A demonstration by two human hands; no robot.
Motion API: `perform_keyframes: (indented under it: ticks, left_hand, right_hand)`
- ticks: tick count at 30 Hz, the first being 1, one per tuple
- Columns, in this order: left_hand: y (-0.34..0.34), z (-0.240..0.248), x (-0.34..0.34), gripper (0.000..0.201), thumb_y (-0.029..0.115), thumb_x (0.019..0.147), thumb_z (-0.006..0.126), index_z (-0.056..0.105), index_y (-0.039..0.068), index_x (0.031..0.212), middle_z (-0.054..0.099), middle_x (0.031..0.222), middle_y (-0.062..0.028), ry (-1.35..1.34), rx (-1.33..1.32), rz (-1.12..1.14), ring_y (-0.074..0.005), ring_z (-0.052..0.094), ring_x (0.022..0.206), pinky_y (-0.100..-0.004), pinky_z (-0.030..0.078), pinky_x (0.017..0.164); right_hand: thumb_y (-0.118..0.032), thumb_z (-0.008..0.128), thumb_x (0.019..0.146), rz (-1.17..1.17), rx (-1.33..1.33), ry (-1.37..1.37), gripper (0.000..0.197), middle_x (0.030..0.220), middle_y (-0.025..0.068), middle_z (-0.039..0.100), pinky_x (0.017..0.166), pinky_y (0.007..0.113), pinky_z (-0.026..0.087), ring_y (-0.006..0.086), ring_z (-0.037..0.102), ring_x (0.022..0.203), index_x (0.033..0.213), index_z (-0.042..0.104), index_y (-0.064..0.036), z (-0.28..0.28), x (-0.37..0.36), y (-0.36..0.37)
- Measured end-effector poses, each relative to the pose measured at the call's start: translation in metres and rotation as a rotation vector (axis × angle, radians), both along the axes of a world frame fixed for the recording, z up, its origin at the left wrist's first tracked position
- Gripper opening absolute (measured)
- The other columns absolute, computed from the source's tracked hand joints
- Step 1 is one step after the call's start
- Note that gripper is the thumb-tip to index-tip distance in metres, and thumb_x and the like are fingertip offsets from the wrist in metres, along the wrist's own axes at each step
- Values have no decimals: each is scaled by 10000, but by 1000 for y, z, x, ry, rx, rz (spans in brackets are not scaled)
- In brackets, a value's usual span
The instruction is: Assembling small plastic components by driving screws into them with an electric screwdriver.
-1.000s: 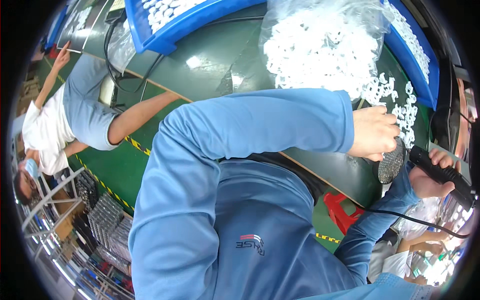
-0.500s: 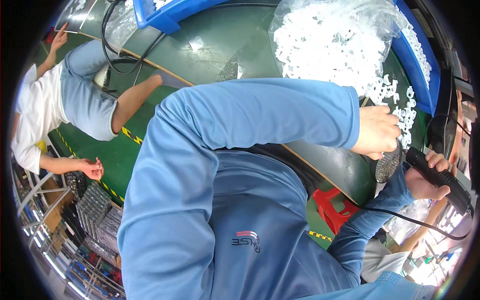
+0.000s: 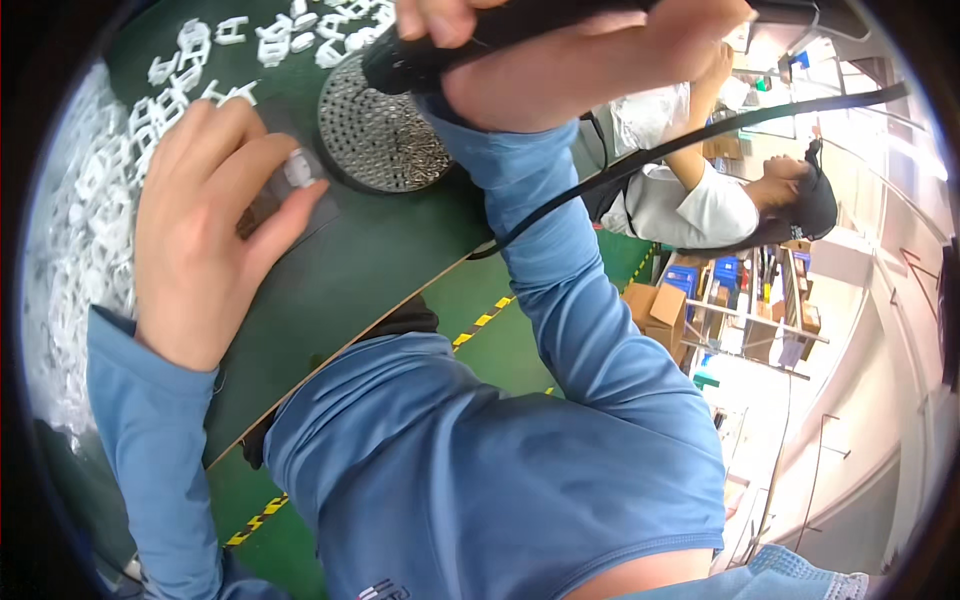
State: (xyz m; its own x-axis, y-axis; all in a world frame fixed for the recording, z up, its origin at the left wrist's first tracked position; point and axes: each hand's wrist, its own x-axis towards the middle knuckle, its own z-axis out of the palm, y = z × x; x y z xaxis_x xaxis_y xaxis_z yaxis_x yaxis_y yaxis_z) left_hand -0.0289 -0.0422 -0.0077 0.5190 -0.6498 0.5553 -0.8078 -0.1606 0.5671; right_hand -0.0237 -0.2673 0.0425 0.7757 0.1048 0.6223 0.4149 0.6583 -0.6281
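My left hand (image 3: 205, 215) is over the dark green table, with thumb and index finger pinched on a small white plastic part (image 3: 298, 170). Under that part lies a small square piece (image 3: 318, 215), partly hidden by my fingers. At the top, my right hand (image 3: 590, 75) is wrapped around a black corded electric screwdriver (image 3: 420, 58); its tip is hidden. Just below the screwdriver sits a round dish (image 3: 350, 130) with a dotted, perforated-looking surface. Small metal screws (image 3: 418, 155) are heaped on its right side.
Loose white plastic parts (image 3: 190, 45) are scattered at the upper left. A clear plastic bag (image 3: 70, 260) of them lies along the left. The black cable (image 3: 700, 135) crosses my right forearm. Beyond the table edge (image 3: 330, 360), a co-worker in white (image 3: 700, 205) is at upper right.
The view has turned and come closer to the table. My left hand has moved from beside the dish to the white part. My right hand still grips the screwdriver, now close above the dish.
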Motion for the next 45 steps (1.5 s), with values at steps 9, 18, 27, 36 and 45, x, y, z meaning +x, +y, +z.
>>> perform_keyframes:
  ticks: [9, 18, 27, 36, 45]
  left_hand:
    - [5, -5, 0, 308, 10, 713, 805, 652, -44, 974, 537, 895, -126, -4, 12, 19, -295, 539, 832, -383, 452, 744]
    - [5, 1, -1, 304, 15, 722, 803, 653, -50, 978, 539, 900, -129, -3, 33, 14, -293, 542, 840, -376, 456, 755]
    - [3, -2, -1, 303, 20, 724, 806, 653, -54, 976, 540, 897, -128, -34, 22, 6, -292, 543, 840, -376, 454, 747]
    - [2, -4, -3, 287, 58, 721, 806, 651, -25, 948, 525, 879, -114, -5, -20, 26, -299, 532, 820, -392, 443, 718]
    - [5, -5, -3, 294, 65, 722, 812, 655, -24, 953, 537, 884, -115, 2, -11, 40, -296, 538, 823, -387, 451, 724]
  right_hand:
    - [-648, 680, 841, -181, -41, -51, 802, 753, 149, 591, 535, 327, 483, 204, 543, 562, 1221, 497, 34, -7, 1, 19]
    - [-534, 714, 846, -296, -13, 34, 711, 699, 143, 584, 481, 311, 487, 192, 540, 499, 1184, 505, 56, -1, -2, 23]
    - [-521, 719, 859, -316, -30, 78, 689, 690, 133, 578, 478, 303, 482, 188, 539, 497, 1179, 510, 53, 0, -6, 25]
    - [-365, 714, 920, -511, -306, 68, 533, 708, 92, 608, 481, 245, 431, 132, 539, 523, 1161, 534, 75, 2, -6, 32]
    - [-419, 680, 924, -421, -231, -55, 537, 693, 96, 586, 475, 252, 441, 147, 540, 511, 1150, 532, 44, -4, 1, 26]
